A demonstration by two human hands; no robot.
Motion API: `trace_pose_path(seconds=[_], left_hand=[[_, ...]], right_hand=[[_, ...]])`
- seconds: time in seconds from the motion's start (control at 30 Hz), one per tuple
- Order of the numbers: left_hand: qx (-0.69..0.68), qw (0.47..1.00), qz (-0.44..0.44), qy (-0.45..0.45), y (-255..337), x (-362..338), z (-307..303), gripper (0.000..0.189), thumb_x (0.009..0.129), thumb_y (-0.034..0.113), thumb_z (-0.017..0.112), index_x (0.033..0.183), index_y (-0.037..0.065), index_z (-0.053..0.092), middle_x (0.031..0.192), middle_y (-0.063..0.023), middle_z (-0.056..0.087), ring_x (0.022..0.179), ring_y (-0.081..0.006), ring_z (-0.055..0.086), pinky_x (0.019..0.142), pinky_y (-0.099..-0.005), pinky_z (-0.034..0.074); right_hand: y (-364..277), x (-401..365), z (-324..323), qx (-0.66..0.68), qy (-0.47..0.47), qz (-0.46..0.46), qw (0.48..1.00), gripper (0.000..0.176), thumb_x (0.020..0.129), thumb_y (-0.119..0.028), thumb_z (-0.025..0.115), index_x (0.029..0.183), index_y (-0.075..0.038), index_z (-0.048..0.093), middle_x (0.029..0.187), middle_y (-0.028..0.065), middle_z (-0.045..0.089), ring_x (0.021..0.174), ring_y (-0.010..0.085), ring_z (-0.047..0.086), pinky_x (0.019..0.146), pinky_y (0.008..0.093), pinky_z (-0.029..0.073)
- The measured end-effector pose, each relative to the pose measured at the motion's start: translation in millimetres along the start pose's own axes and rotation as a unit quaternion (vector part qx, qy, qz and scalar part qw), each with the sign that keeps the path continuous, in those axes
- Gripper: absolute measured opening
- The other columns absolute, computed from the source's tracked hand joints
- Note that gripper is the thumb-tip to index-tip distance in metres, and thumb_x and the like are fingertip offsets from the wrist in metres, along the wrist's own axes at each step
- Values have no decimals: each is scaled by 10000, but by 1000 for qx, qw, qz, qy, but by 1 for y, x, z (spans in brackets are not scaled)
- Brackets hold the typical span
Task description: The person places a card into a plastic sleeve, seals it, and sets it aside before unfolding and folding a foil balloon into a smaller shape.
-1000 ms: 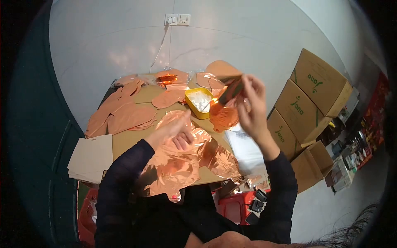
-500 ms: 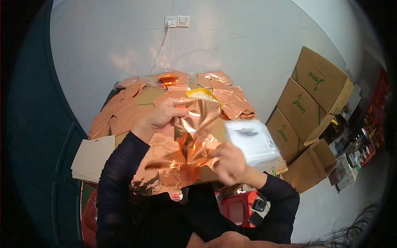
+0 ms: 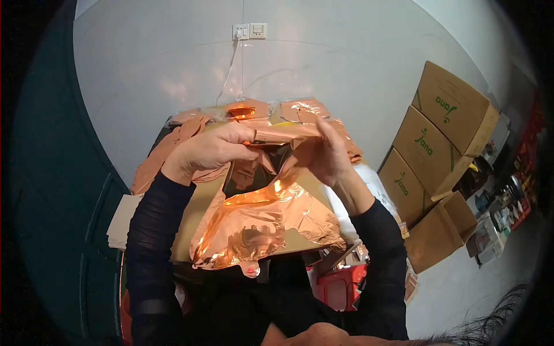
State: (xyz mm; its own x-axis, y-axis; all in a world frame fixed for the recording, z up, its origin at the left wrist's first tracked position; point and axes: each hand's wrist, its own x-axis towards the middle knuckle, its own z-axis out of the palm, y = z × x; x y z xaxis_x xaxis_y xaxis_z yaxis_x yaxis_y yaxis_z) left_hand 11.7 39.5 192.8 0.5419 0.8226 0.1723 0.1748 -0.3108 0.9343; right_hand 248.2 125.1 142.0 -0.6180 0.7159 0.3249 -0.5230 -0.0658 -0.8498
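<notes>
A rose-gold foil balloon (image 3: 254, 230), flat and uninflated, hangs from my hands over the near part of the table. A tab with a red dot sticks out at its lower edge. My left hand (image 3: 216, 149) pinches the upper edge between thumb and fingers. My right hand (image 3: 330, 155) grips the upper right edge, with its fingers partly hidden by the foil. Between the hands the foil folds over, showing a dark, mirror-like surface. More flat foil balloons (image 3: 158, 155) lie stacked at the table's left.
Plastic-wrapped foil packs (image 3: 303, 109) lie along the back by the wall. Clear plastic bags (image 3: 372, 187) are at the right, pale cards (image 3: 122, 222) at the left. Cartons (image 3: 427, 144) are piled on the right, near an open carton (image 3: 441, 230) and a red stool (image 3: 340, 288).
My right hand has risen from the balloon's lower right to its upper edge. The balloon is spread wider, and its lower part hangs more openly. The view has shifted slightly.
</notes>
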Motion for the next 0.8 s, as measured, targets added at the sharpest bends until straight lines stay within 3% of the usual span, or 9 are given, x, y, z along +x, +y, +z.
trace_pose_path(seconds=[0.13,0.27,0.4,0.43,0.53,0.63,0.67,0.73,0.8], left_hand=[[13,999,-6,48,0,-7,-4,274,919,55,575,1175,-41,598,996,1,613,870,-58,565,767,-237,477],[5,991,46,124,-25,-12,9,348,894,106,659,1204,-28,579,988,0,608,832,-60,560,724,-247,483],[176,968,108,145,-55,-22,28,435,819,173,745,1165,-39,589,956,-45,614,804,-82,552,715,-243,468],[263,955,26,133,-55,-27,30,351,804,198,746,1056,-26,645,810,-52,606,725,-86,537,645,-256,449],[216,955,-122,161,-72,-35,42,250,815,197,755,896,-28,682,726,4,617,679,-39,530,604,-240,422],[98,975,-36,197,-84,-54,60,167,866,134,704,865,-32,695,694,43,585,637,-22,491,567,-222,394],[61,977,-16,202,-84,-63,66,155,873,121,694,879,-34,699,701,48,586,643,-20,490,569,-219,395],[50,972,-51,222,-80,-85,80,151,870,107,691,935,-28,712,761,39,617,680,-25,511,596,-214,411],[17,968,-107,226,-71,-104,88,145,873,90,682,956,-25,713,798,24,645,705,-33,536,617,-213,426]], right_hand=[[-8,21,-5,-14,-14,-101,995,315,961,-229,603,1126,38,629,1055,109,684,904,188,675,807,344,552],[-33,16,22,1,-6,-224,975,302,972,-208,581,1169,19,608,1079,103,680,930,185,674,817,336,556],[-58,0,44,5,-28,-282,959,283,981,-178,562,1189,8,599,1114,97,673,979,181,665,840,328,551],[-64,-3,40,8,-60,-293,954,279,982,-173,564,1189,10,600,1118,99,674,994,181,665,869,328,542],[-77,-13,37,5,-98,-319,943,269,997,-156,532,1203,6,592,1139,98,672,1009,179,662,902,335,532],[-89,-22,26,49,-162,-340,925,260,1018,-161,477,1212,-34,595,1153,70,672,1024,182,660,933,392,521],[-89,-26,32,32,-68,-366,927,260,1029,-170,451,1210,-56,599,1152,51,671,1048,181,652,954,414,508],[-85,-18,4,48,-68,-371,925,338,1034,-254,446,1269,-52,582,1229,87,654,1178,199,593,989,416,490],[-77,-4,-7,-58,-26,-353,933,286,1011,-228,526,1202,-31,604,1130,68,683,1092,162,622,958,350,505]])
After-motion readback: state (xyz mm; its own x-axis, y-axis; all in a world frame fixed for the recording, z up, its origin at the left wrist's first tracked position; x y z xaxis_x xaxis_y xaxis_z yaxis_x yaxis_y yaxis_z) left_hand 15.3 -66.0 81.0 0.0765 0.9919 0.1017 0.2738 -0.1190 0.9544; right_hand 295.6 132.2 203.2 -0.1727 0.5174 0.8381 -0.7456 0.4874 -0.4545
